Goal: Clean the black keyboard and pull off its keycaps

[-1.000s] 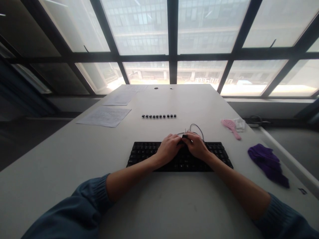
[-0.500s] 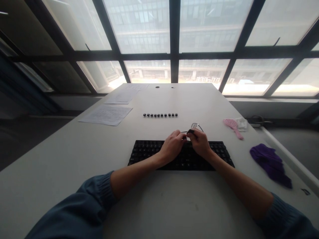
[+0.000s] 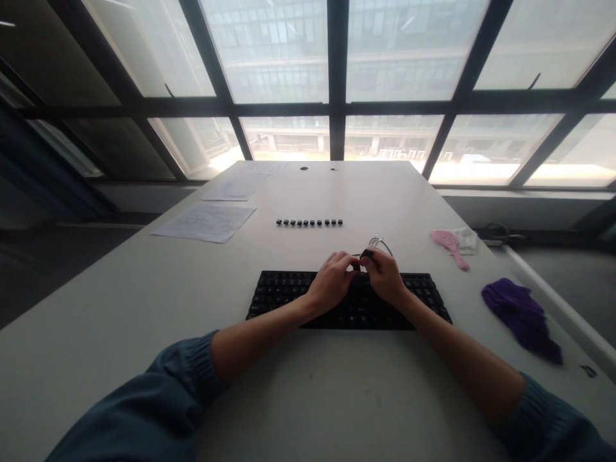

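Observation:
A black keyboard lies on the white table in front of me. Both hands hover over its far edge, fingertips meeting. My right hand pinches a thin wire keycap puller that has a small black keycap in it. My left hand is closed in a pinch against that same keycap; what its fingers grip is too small to make out. A row of several loose black keycaps sits farther back on the table.
Printed paper sheets lie at the left back. A pink hairbrush and a purple cloth lie at the right. The table's right edge runs close to the cloth. Large windows stand behind the table.
Both hands have lifted slightly off the keyboard's far row and drawn the wire puller with the keycap up and toward the far edge; in the last half second they barely moved.

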Available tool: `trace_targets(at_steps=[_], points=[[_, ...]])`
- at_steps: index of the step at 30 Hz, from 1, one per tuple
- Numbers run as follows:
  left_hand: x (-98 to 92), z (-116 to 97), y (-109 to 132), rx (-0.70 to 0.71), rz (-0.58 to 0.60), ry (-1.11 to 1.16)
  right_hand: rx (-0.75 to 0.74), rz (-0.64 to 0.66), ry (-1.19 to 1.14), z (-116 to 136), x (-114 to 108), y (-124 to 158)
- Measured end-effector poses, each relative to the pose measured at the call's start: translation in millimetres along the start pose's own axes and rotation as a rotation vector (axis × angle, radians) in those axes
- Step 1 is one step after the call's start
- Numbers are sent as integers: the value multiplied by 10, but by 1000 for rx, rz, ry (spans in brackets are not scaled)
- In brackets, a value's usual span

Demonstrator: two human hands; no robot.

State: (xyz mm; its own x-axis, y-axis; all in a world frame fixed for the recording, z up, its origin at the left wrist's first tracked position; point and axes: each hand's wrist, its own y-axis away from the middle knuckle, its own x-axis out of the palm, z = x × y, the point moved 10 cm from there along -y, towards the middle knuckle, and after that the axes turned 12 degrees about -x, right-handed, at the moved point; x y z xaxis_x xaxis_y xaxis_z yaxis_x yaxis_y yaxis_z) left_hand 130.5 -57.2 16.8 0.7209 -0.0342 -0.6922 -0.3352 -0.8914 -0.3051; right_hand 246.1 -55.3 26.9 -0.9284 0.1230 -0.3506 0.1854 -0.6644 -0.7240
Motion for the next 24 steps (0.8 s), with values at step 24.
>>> trace_targets(at_steps=[24], points=[[-11, -263, 129, 213, -117, -349, 189, -35, 49, -226, -14, 57]])
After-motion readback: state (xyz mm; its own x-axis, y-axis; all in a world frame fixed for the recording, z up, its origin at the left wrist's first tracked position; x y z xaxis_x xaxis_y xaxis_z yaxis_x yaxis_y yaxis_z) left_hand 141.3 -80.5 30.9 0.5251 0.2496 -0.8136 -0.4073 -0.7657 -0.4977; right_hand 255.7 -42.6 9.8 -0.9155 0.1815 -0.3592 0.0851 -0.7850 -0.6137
